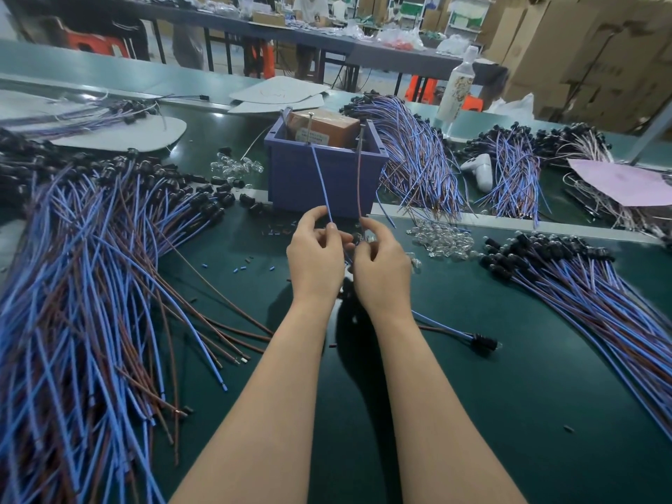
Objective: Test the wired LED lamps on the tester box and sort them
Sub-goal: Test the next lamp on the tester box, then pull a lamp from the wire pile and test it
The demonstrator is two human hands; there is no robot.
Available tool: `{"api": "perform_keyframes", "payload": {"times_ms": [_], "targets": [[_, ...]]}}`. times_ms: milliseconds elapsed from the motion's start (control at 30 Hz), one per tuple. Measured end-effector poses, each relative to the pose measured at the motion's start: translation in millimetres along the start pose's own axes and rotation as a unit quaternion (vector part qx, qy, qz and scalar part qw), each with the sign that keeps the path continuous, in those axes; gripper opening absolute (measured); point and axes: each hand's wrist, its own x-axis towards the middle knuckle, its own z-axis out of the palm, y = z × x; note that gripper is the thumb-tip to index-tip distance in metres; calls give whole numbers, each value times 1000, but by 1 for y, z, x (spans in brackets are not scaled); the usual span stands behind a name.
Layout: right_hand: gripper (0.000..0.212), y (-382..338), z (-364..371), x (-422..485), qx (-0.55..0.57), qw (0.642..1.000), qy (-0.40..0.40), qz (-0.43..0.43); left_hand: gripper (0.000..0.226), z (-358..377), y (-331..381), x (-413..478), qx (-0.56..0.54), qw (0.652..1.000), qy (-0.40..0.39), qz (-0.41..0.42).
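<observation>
From the head camera, both bare forearms reach forward over the dark green table [472, 412] and the hands meet just in front of the tester box [323, 176], a blue-violet crate with a brown carton [327, 127] sitting inside it. Between them the hands hold one wired LED lamp [329, 212] by its leads. The left hand [314, 258] pinches the blue lead [320, 172] between thumb and forefinger, its other fingers curled. The right hand [381, 272] is curled the same way, pinching the brown lead [359, 176]. Both leads rise to two metal pins [311, 116] standing at the top of the box; whether the bare tips actually touch them is hard to make out. The lamp's head is mostly hidden between the fingertips. A big heap of blue and brown wired lamps [91, 278] spreads over the left of the table, another bundle [600, 296] lies to the right, and a third [418, 154] leans just behind the box. Loose clear bulbs [443, 240] lie near the right hand, and a single wired lamp [482, 344] lies apart beside the right forearm. Further back stand a white bottle [456, 85] and a pink sheet [625, 181].
</observation>
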Motion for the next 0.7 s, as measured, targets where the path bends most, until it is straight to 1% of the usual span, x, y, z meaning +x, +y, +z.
{"api": "perform_keyframes", "payload": {"times_ms": [233, 367, 700], "targets": [[38, -1, 0, -1, 9, 1000, 1, 0, 27, 2, -2, -1, 4, 1000, 20, 18], [37, 0, 1, -1, 6, 1000, 1, 2, 28, 4, -1, -4, 30, 998, 33, 39], [38, 0, 0, -1, 13, 1000, -3, -2, 31, 3, -1, -7, 44, 997, 43, 52]]}}
